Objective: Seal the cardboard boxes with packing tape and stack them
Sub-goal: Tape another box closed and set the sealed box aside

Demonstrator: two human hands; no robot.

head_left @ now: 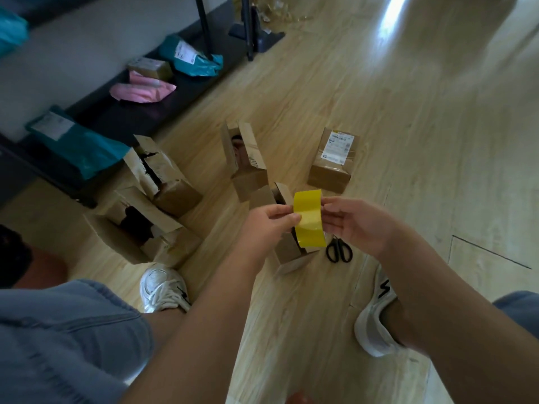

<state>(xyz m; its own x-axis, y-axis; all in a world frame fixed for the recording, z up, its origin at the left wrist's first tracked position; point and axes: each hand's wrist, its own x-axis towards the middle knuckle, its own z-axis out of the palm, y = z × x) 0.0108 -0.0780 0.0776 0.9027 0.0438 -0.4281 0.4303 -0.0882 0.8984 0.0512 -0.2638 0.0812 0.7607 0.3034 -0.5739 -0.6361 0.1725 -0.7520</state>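
wood floor (pixel 414 135): five boxes (pixel 331 173), one yellow tape (pixel 309 228).

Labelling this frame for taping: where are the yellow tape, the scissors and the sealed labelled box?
yellow tape (pixel 309 227), head view, its glossy outer face
scissors (pixel 338 245), head view, where the handles meet
sealed labelled box (pixel 329 174), head view, brown near face

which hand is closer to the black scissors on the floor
Right. The right hand holds the yellow tape almost directly over the scissors; the left hand pinches the tape's other edge, further left.
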